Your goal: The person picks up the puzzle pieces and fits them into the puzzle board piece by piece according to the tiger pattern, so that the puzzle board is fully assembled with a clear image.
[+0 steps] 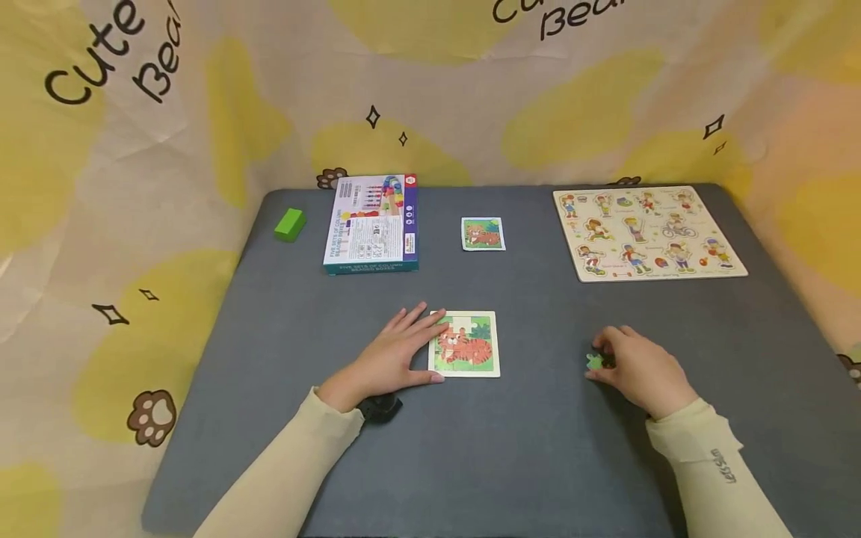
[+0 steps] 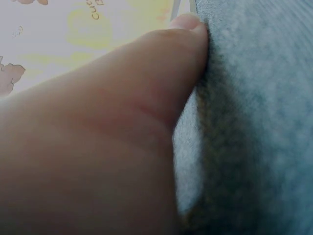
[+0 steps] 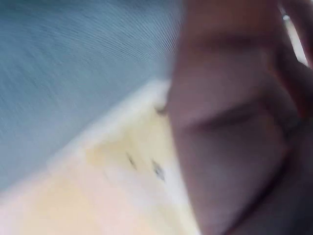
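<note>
A square tiger puzzle (image 1: 464,350) in a white frame lies in the middle of the table, a pale gap showing in its upper part. My left hand (image 1: 397,351) rests along its left side with fingers spread, fingertips over the upper left and thumb at the lower left corner. Off to the right, low over the table, my right hand (image 1: 639,370) pinches a green puzzle piece (image 1: 594,362) between thumb and fingers. The left wrist view shows mostly the thumb (image 2: 161,63). Curled fingers (image 3: 230,88) fill much of the right wrist view, and the piece is hidden there.
Behind the puzzle lies a small tiger picture card (image 1: 483,235). A bead set box (image 1: 372,224) and a green block (image 1: 290,225) are at the back left. A wooden board with children figures (image 1: 649,233) lies at the back right of the grey table (image 1: 525,463).
</note>
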### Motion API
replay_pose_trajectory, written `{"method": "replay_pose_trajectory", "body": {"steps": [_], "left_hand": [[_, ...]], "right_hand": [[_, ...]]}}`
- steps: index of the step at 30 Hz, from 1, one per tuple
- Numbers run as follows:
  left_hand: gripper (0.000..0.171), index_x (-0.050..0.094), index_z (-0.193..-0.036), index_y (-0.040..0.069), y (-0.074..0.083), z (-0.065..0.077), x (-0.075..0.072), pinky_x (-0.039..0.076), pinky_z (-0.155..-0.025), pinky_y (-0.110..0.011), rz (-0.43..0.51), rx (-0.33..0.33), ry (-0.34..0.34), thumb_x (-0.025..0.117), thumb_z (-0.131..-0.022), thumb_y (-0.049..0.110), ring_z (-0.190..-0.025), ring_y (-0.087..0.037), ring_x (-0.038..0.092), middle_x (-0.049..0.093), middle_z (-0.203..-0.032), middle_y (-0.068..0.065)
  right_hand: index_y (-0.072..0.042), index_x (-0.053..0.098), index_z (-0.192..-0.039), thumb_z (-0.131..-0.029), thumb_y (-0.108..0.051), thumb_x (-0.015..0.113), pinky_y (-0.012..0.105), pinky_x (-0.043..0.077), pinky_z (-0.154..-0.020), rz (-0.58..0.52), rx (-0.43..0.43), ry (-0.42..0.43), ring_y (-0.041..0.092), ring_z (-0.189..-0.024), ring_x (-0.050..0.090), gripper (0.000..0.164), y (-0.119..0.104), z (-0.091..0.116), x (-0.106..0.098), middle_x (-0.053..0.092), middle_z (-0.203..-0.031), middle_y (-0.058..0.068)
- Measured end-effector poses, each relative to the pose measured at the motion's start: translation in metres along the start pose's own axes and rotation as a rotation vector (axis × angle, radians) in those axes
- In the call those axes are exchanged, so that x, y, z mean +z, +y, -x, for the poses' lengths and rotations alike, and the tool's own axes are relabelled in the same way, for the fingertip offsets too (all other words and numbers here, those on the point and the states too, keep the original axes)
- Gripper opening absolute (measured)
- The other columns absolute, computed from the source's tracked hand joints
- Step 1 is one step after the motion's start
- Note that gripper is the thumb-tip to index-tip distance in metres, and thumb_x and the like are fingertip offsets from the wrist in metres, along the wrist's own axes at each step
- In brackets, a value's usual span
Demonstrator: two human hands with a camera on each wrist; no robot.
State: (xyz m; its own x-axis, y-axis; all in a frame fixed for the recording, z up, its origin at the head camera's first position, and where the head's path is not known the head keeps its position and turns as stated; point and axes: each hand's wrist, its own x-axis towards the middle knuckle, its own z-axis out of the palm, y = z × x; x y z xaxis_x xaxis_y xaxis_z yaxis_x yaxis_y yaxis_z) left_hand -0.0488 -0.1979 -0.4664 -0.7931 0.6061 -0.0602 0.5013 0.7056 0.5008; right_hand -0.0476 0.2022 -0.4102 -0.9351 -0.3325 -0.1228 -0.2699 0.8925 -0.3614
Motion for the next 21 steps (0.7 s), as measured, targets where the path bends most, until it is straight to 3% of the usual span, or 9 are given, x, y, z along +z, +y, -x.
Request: {"method": "replay_pose_trajectory", "body": {"steps": [3,7,11,15,18,21], "left_hand": [[0.091,0.035,-0.165,0.017,0.0,0.0,0.002,0.003,-0.129,-0.048,-0.001,0.001,-0.004,0.078,-0.093,0.051,-0.161,-0.024,0.005,0.02,-0.174,0.003],[0.091,0.035,-0.165,0.018,-0.001,0.001,0.003,0.003,-0.129,-0.048,-0.004,0.004,0.009,0.079,-0.092,0.051,-0.161,-0.024,0.005,0.02,-0.174,0.003],[0.092,0.034,-0.166,0.019,-0.002,0.002,0.004,0.003,-0.129,-0.048,-0.002,0.002,0.009,0.078,-0.093,0.052,-0.161,-0.023,0.004,0.019,-0.174,0.004],[0.092,0.033,-0.166,0.02,-0.002,0.001,0.004,0.002,-0.129,-0.047,0.0,-0.005,0.003,0.078,-0.093,0.051,-0.161,-0.022,0.003,0.017,-0.174,0.006],[0.092,0.032,-0.166,0.02,-0.002,0.0,0.003,0.002,-0.129,-0.047,-0.009,-0.006,-0.002,0.078,-0.093,0.052,-0.161,-0.022,0.002,0.016,-0.175,0.006],[0.09,0.034,-0.166,0.021,-0.002,0.0,0.003,0.003,-0.129,-0.048,-0.018,-0.007,-0.006,0.077,-0.093,0.053,-0.161,-0.022,0.002,0.017,-0.174,0.005]], "right_hand": [[-0.001,0.065,-0.103,-0.082,-0.008,0.089,0.035,0.048,-0.06,-0.149,0.005,-0.074,0.016,-0.068,0.056,0.032,0.017,0.005,0.002,0.059,-0.081,0.001],[-0.004,0.07,-0.102,-0.088,-0.005,0.084,0.027,0.041,-0.061,-0.227,-0.05,-0.074,0.011,-0.067,0.048,0.02,0.011,0.003,0.003,0.051,-0.076,-0.004],[-0.011,0.07,-0.097,-0.09,-0.002,0.081,0.028,0.042,-0.063,-0.25,-0.142,0.014,0.01,-0.07,0.048,0.015,-0.015,-0.007,0.006,0.054,-0.078,-0.006],[-0.014,0.062,-0.091,-0.088,0.002,0.082,0.031,0.042,-0.064,-0.319,-0.173,0.176,0.015,-0.074,0.049,0.026,-0.047,-0.024,0.012,0.062,-0.086,-0.002],[-0.009,0.067,-0.106,-0.089,0.004,0.081,0.033,0.046,-0.068,-0.402,-0.198,0.238,0.018,-0.078,0.053,0.026,-0.067,-0.044,0.015,0.064,-0.093,0.003],[-0.007,0.071,-0.123,-0.09,0.005,0.079,0.036,0.055,-0.074,-0.494,-0.225,0.205,0.021,-0.083,0.062,0.035,-0.082,-0.065,0.018,0.067,-0.099,0.006]]}}
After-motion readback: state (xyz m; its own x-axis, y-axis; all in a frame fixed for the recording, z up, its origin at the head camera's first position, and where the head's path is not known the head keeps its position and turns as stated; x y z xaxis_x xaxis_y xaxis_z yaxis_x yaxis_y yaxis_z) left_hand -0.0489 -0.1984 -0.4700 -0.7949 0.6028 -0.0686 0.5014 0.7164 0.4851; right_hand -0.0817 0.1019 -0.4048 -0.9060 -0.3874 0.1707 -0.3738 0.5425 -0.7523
